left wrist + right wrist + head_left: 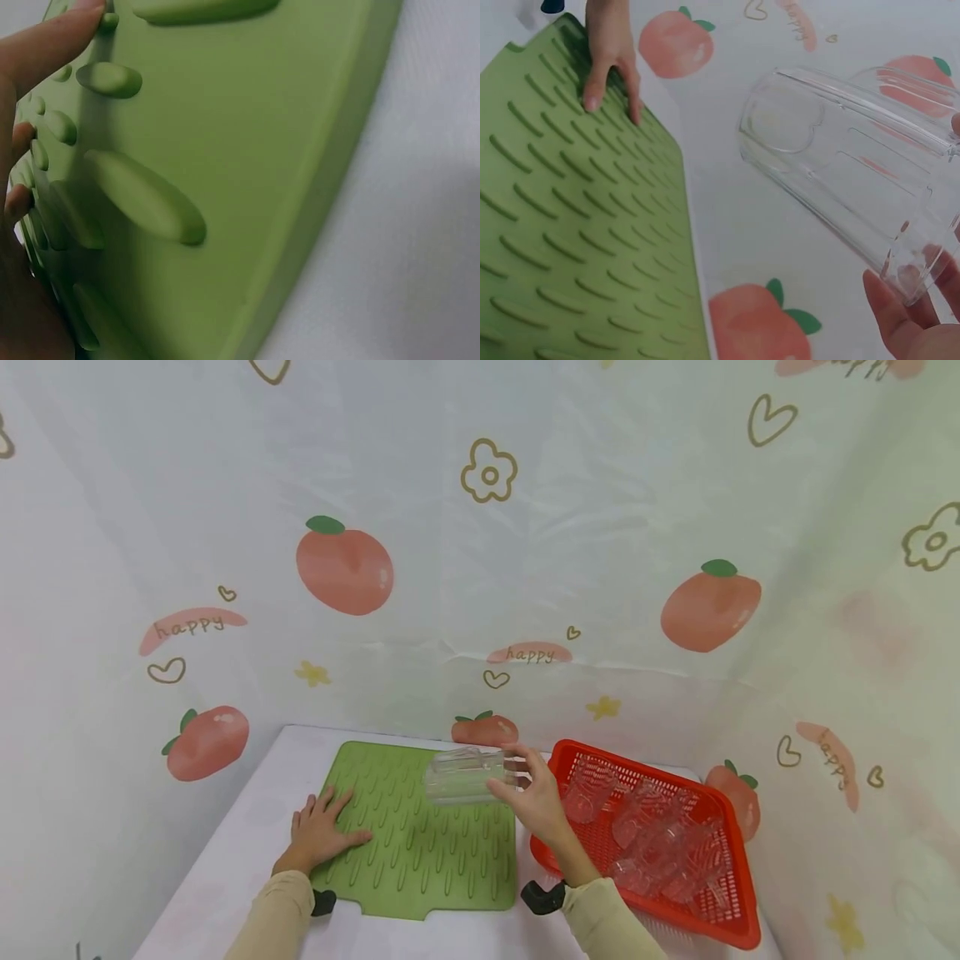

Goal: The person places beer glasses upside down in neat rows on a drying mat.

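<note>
My right hand [538, 797] holds a clear mug [461, 777] sideways above the far right part of a green ridged drying mat [390, 881]. In the right wrist view the fingertips [889, 311] grip one end of the mug [817, 161], and a handle-like loop shows along its upper side. Which end is the mouth I cannot tell. My left hand [322, 831] rests with spread fingers on the mat's left side. The left wrist view shows the mat [225, 127] close up, its raised ridges beside the fingers.
To the right stands a red plastic basket [744, 868] with several clear mugs [656, 847] lying in it. A white table [247, 852] lies under the mat. Behind and at the sides hangs a white fruit-printed cloth [585, 527].
</note>
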A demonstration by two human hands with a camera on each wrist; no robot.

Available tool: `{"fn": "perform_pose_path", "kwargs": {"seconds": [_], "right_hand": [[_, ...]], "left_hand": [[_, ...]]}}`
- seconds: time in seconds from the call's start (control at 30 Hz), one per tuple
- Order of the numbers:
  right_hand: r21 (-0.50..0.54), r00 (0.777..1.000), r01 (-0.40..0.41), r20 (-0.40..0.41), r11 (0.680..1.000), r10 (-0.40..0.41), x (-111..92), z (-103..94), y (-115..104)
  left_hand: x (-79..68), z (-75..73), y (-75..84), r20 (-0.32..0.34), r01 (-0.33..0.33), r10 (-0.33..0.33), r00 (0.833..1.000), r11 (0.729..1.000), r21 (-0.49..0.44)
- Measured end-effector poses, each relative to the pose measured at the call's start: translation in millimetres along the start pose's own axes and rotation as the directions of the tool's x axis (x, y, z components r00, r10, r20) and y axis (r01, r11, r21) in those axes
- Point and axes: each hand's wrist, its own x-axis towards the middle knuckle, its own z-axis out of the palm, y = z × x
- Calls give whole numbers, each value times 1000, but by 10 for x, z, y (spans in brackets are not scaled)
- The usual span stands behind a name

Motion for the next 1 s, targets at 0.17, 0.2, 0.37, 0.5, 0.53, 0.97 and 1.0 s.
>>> {"fn": "perform_pose_path", "kwargs": {"seconds": [0.17, 0.2, 0.37, 0.5, 0.53, 0.97, 1.0], "right_hand": [[15, 1000, 0, 15, 1000, 0, 11, 96, 50], [18, 1000, -4, 17, 1000, 3, 11, 118, 63], [20, 998, -52, 32, 998, 52, -9, 225, 121], [35, 996, -77, 40, 996, 76, -22, 296, 148], [39, 997, -74, 41, 996, 72, -24, 313, 150], [50, 994, -86, 69, 995, 82, -41, 471, 285], [48, 994, -86, 67, 995, 83, -45, 478, 292]], "left_hand": [[-3, -28, 35, 8, 8, -8, 1000, 1000, -10], [0, -32, 39, 7, 8, -8, 1000, 1000, -11], [0, -13, 31, -6, 1, -1, 1000, 1000, -11], [-9, 31, 7, -5, 2, -2, 1000, 1000, -8], [-14, 41, 3, -6, 3, -3, 1000, 1000, -10], [-4, -58, 39, -51, -13, 7, 999, 994, -108], [-3, -75, 55, -65, -23, 16, 998, 994, -110]]}}
